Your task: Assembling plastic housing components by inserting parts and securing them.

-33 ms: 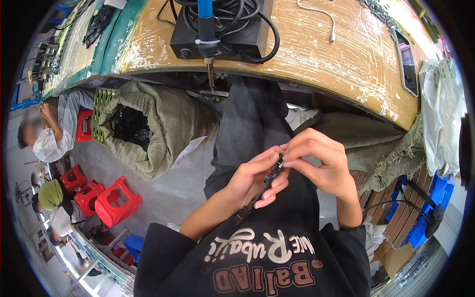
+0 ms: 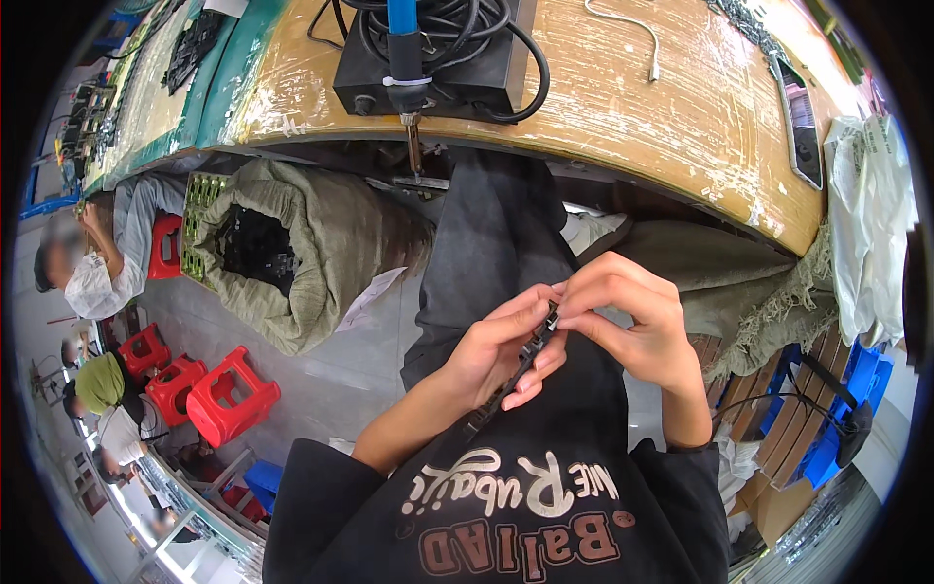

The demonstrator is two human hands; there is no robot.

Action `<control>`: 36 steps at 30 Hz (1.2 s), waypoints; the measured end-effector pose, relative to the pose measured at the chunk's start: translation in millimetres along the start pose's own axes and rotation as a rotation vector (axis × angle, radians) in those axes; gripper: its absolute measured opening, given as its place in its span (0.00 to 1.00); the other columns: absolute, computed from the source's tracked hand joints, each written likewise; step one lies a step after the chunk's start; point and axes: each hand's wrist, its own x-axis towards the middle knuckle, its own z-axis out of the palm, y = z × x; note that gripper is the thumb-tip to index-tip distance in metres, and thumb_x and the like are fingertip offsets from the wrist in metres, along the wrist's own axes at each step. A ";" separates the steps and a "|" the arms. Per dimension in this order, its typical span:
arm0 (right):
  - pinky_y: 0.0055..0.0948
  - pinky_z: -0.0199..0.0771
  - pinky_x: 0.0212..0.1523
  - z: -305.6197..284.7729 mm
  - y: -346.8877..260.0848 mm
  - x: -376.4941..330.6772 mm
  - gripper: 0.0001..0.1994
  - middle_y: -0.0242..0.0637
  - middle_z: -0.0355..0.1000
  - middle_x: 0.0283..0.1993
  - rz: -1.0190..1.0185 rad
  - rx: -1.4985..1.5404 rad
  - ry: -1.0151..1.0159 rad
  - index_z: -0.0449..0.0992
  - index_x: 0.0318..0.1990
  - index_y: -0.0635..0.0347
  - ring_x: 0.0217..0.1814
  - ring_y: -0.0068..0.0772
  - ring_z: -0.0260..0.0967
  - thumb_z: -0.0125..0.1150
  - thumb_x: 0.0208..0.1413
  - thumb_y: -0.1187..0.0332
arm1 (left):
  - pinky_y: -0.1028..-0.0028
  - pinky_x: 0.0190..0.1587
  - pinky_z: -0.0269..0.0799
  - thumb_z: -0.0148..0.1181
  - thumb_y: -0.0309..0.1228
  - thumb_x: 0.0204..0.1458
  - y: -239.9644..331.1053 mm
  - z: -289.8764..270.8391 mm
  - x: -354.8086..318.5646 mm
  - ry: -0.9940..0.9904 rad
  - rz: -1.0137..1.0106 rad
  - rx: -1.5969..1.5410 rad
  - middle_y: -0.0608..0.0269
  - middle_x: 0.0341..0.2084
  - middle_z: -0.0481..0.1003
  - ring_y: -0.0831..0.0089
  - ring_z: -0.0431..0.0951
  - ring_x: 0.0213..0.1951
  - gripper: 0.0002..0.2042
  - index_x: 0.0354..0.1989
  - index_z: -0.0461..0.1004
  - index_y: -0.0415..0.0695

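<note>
Black slim strip part [image 2: 516,375] is pinched at its top end by right hand [image 2: 628,326] fingertips, gripped lower by closed left hand [image 2: 501,350], over the lap, below wooden bench [image 2: 681,107] edge.

A narrow black strip of small linked segments [image 2: 513,375], thin and dark with a dull sheen, runs on a slant over the lap. Its upper end sits pinched between the fingertips of the right hand [image 2: 623,326] and the thumb and forefinger of the left hand [image 2: 501,350], where the two hands meet. From there it slopes down and to the left across the left palm, its lower end lying against the black garment. Finer detail of the segments cannot be made out.
</note>
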 end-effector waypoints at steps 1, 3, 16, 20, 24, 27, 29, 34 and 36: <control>0.24 0.68 0.29 -0.1 -0.1 -0.3 0.06 0.36 0.67 0.28 -0.003 -0.001 0.008 0.72 0.26 0.65 0.30 0.30 0.67 0.60 0.37 0.82 | 0.81 0.05 0.58 0.36 0.39 0.57 0.7 -0.8 0.4 0.014 0.008 0.051 0.58 0.17 0.61 0.75 0.61 0.12 0.13 0.42 0.56 0.42; 0.24 0.68 0.29 0.1 -0.4 -1.4 0.06 0.36 0.67 0.28 -0.004 0.001 0.016 0.72 0.26 0.65 0.30 0.30 0.67 0.60 0.37 0.82 | 0.80 0.04 0.58 0.37 0.38 0.57 2.1 -1.8 0.8 0.031 0.015 0.101 0.57 0.16 0.61 0.74 0.61 0.11 0.13 0.44 0.55 0.43; 0.26 0.67 0.29 -3.2 1.7 2.6 0.08 0.36 0.67 0.28 -0.011 -0.060 0.019 0.72 0.29 0.65 0.31 0.33 0.67 0.61 0.37 0.80 | 0.84 0.06 0.56 0.40 0.37 0.56 3.5 -7.0 4.7 0.053 0.048 0.309 0.57 0.14 0.62 0.77 0.62 0.10 0.14 0.44 0.56 0.41; 0.28 0.66 0.33 -8.7 13.9 4.9 0.08 0.35 0.69 0.28 -0.115 -0.087 -0.098 0.73 0.29 0.63 0.32 0.34 0.66 0.61 0.37 0.78 | 0.83 0.08 0.58 0.42 0.36 0.56 11.9 -0.7 5.3 0.096 -0.003 0.299 0.56 0.14 0.63 0.76 0.63 0.10 0.13 0.43 0.58 0.39; 0.28 0.65 0.33 -6.9 26.1 10.4 0.08 0.35 0.69 0.29 -0.153 0.024 -0.134 0.74 0.28 0.63 0.32 0.33 0.66 0.61 0.35 0.78 | 0.79 0.09 0.61 0.48 0.31 0.49 15.7 -37.6 6.5 -0.118 -0.115 0.116 0.56 0.14 0.63 0.72 0.64 0.13 0.14 0.40 0.59 0.35; 0.33 0.68 0.41 1.1 40.6 11.3 0.06 0.34 0.70 0.30 -0.080 0.213 -0.128 0.75 0.27 0.63 0.33 0.30 0.67 0.63 0.38 0.75 | 0.78 0.09 0.59 0.49 0.29 0.46 19.7 -36.5 5.0 -0.104 -0.042 0.094 0.56 0.15 0.63 0.72 0.64 0.14 0.14 0.39 0.60 0.35; 0.28 0.67 0.38 12.2 44.2 14.0 0.06 0.34 0.70 0.31 -0.023 0.208 -0.024 0.75 0.28 0.63 0.33 0.29 0.67 0.62 0.39 0.77 | 0.82 0.14 0.61 0.50 0.32 0.45 23.1 -38.4 6.0 -0.068 0.072 0.086 0.59 0.19 0.66 0.77 0.66 0.17 0.13 0.35 0.63 0.35; 0.18 0.68 0.30 29.2 44.0 7.5 0.12 0.34 0.68 0.31 0.494 0.539 0.058 0.69 0.42 0.64 0.28 0.19 0.66 0.56 0.47 0.76 | 0.86 0.30 0.60 0.50 0.22 0.49 26.7 -41.2 9.0 0.511 0.827 0.625 0.72 0.24 0.67 0.89 0.64 0.26 0.05 0.34 0.65 0.41; 0.18 0.68 0.25 33.5 43.5 1.8 0.12 0.33 0.68 0.28 0.594 0.409 -0.158 0.66 0.44 0.65 0.24 0.19 0.66 0.53 0.51 0.75 | 0.86 0.29 0.60 0.50 0.22 0.49 34.1 -51.7 5.2 0.597 0.930 0.667 0.73 0.24 0.66 0.89 0.64 0.26 0.05 0.34 0.65 0.41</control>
